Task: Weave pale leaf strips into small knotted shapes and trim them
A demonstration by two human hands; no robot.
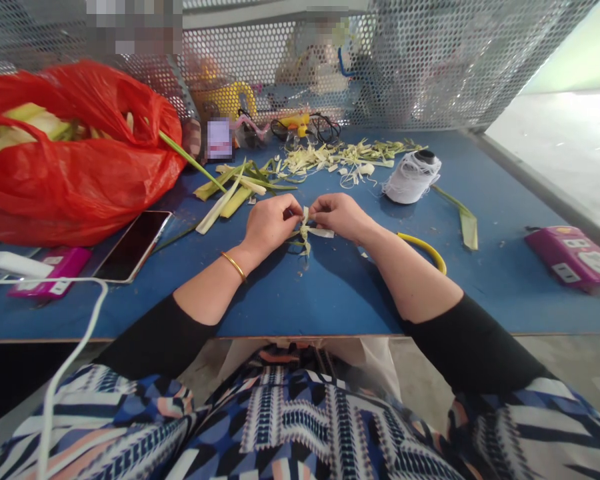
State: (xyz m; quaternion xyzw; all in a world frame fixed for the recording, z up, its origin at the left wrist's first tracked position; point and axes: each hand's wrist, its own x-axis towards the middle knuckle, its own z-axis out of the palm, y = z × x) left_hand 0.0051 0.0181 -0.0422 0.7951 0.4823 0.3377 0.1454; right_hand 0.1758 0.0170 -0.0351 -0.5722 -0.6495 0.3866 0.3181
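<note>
"Leaf knot (305, 233): where is it?"

"Low over the middle of the blue surface (280, 300), between the two hands, with pale ends sticking out to the sides and one pointing towards the person. I can't tell whether it rests on the surface or is lifted a little."

"And the hands?"

"The left hand (271, 223) is at its left, thumb and fingers drawn together by the upper end. The right hand (341, 217) mirrors it, fingertips also together. They are too small to tell whether a thin strand is pinched between them. A gold bracelet (234, 265) is on the left wrist."

"What's beyond them?"

"Leaf strips (235, 200) in a loose pile, past the left hand, and pale shavings (325, 157) scattered further back, near the mesh panel (400, 60)."

"To the left?"

"A red bag (80, 173), open, with leaf pieces inside. A green stalk (193, 160) slants from beside it to the strips. Nearer the person lie a dark-screened phone (134, 247) and a magenta box (63, 270), and a white cable (87, 333) curves over the edge."

"And the right?"

"A spool (411, 177) of white thread stands upright beyond the right forearm. A yellow tube (423, 250) curves out beside that forearm, a cut leaf (469, 230) lies further right, and a purple box (577, 255) with white sockets is near the surface's right side."
</note>
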